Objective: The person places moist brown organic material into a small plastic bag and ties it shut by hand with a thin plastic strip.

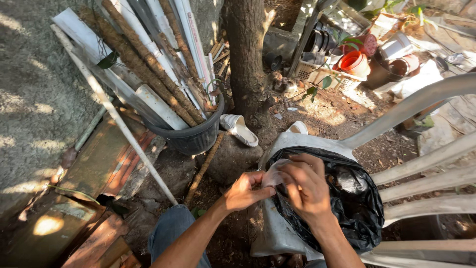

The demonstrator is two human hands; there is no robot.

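Note:
A black plastic bag (352, 208) sits open on the seat of a white plastic chair (421, 99). My left hand (244, 191) and my right hand (303, 186) meet just above the bag's near left rim, and both pinch a small clear plastic bag (273, 174) between their fingertips. The inside of the black bag is dark and I cannot tell what it holds. My knee in blue jeans (171, 228) shows at the bottom.
A black tub (196, 136) holds white pipes and brown fibre-wrapped poles leaning left. A tree trunk (245, 54) rises behind, a white sandal (239, 129) at its foot. Orange pots (354, 62) and a crate lie at the back right. Rusty sheets cover the ground at left.

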